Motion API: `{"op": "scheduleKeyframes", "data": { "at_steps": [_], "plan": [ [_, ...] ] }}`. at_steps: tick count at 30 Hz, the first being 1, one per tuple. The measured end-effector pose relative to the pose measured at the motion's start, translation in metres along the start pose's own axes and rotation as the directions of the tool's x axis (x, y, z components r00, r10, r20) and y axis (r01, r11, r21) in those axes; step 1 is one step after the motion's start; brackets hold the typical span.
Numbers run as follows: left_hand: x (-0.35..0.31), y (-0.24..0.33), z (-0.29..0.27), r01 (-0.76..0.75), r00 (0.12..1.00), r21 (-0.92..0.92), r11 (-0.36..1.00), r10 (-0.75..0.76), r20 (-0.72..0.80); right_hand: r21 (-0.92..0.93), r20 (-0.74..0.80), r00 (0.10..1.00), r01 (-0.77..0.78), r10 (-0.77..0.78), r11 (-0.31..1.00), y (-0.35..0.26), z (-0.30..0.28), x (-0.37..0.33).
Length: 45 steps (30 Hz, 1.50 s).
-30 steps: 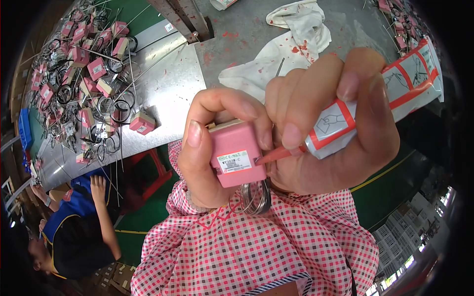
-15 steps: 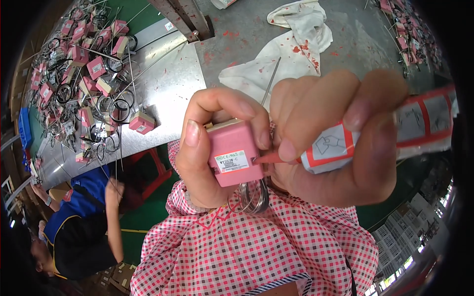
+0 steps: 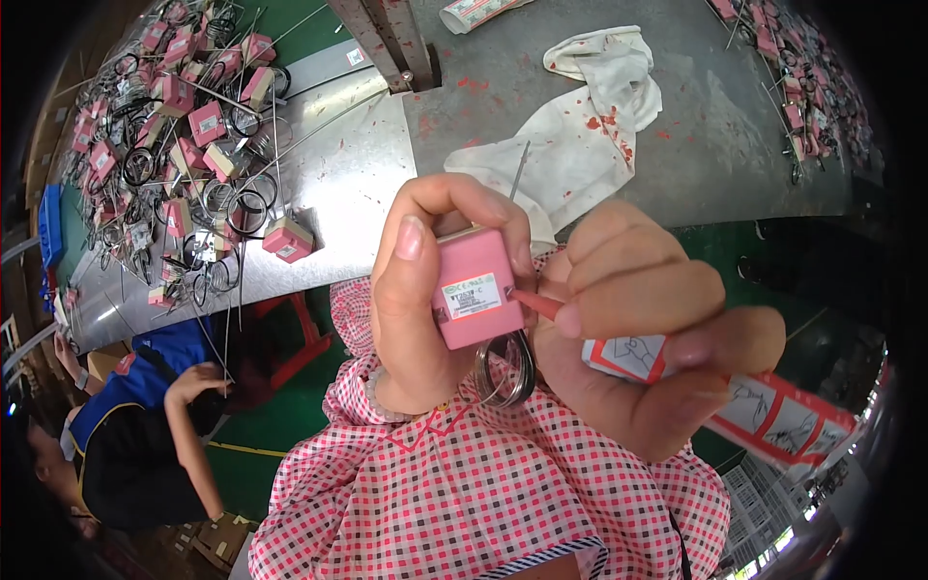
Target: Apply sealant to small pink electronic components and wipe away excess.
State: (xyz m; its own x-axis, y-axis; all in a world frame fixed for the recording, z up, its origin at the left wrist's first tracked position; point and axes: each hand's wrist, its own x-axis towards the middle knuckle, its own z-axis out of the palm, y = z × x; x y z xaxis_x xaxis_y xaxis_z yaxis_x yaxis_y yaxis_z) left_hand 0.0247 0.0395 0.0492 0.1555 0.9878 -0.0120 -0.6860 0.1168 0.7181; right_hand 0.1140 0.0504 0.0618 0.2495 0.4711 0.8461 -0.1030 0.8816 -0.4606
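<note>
1. A stained white cloth (image 3: 585,126) lies on the tabletop (image 3: 720,116); left of it, a metal post (image 3: 385,43) and piled pink boxes (image 3: 206,124).
2. The left grip (image 3: 411,300) is clamped on a pink box (image 3: 471,259) above the lap (image 3: 464,474).
3. The right grip (image 3: 643,309), closed around a red-and-white tube (image 3: 778,416), partly hides it; its red nozzle (image 3: 537,303) meets the box's edge.
4. The box bears a printed white label (image 3: 471,297).

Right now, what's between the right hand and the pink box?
In the head view: the red nozzle of the white-and-red tube, spanning from the right hand to the right edge of the pink box.
</note>
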Motion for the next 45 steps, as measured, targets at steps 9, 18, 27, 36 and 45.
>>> {"op": "scheduleKeyframes", "data": {
  "at_steps": [9,18,27,36,45],
  "plan": [
    [0.000,0.002,0.005,0.089,0.995,-0.128,0.988,-0.084,0.045,-0.058,-0.044,0.999,-0.013,0.010,0.998,-0.008,0.005,-0.003],
    [0.002,-0.002,0.000,0.136,0.989,-0.234,0.963,-0.117,0.090,-0.068,-0.091,0.994,-0.069,0.062,0.995,-0.013,0.006,0.000],
    [0.003,-0.003,-0.010,0.235,0.961,-0.277,0.932,-0.180,0.212,0.035,-0.215,0.973,-0.075,0.081,0.997,-0.009,0.004,0.006],
    [0.003,0.019,-0.039,0.004,0.957,0.128,0.992,-0.041,0.286,0.245,-0.332,0.927,-0.095,0.176,0.965,-0.012,-0.017,0.019],
    [0.014,0.038,-0.012,-0.232,0.962,0.341,0.911,0.163,0.218,0.160,-0.471,0.872,-0.064,0.133,0.985,-0.026,-0.033,0.030]
  ]
}}
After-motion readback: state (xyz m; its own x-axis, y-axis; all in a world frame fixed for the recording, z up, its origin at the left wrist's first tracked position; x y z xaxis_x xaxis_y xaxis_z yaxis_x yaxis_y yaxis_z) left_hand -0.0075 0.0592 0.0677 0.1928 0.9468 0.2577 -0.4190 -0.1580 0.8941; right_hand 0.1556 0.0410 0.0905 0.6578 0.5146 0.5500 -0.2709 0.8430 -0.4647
